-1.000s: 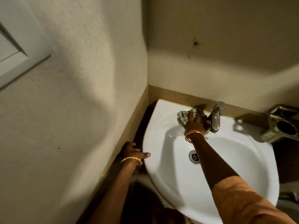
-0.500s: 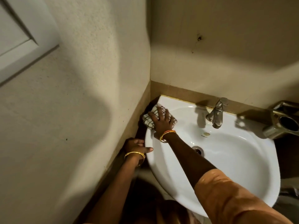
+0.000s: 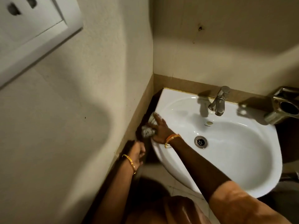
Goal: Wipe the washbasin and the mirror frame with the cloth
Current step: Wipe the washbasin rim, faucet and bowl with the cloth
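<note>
Down at the left rim of the washbasin (image 3: 181, 168), right hand (image 3: 159, 130) laid over the cloth (image 3: 148, 132), fingers stretched out fairly straight and pressing it flat against the rim rather than curling round it. Cloth bunched and pale with a faint check, poking out to the left of and beyond the fingertips, partly draped over the outer edge of the rim toward the dark gap beside the left wall (image 3: 64, 126). Orange and gold bangles (image 3: 172, 139) at that wrist, orange sleeve (image 3: 242, 206) further down the arm at the near right.

Left hand (image 3: 137, 153) lower and nearer, just off the left edge of the basin, in the dark gap by the wall; fingers loosely curled, holding nothing visible, though blurred. Gold bracelet (image 3: 129, 162) on that wrist.

Farther in, drain (image 3: 200, 141) in the middle of the bowl, well right of the cloth. Metal tap (image 3: 218, 102) at the far rim, upright, spout over the bowl. Metal holder (image 3: 284, 105) at the far right, on the back wall. White switch plate (image 3: 32, 29) on the left wall, top left.
</note>
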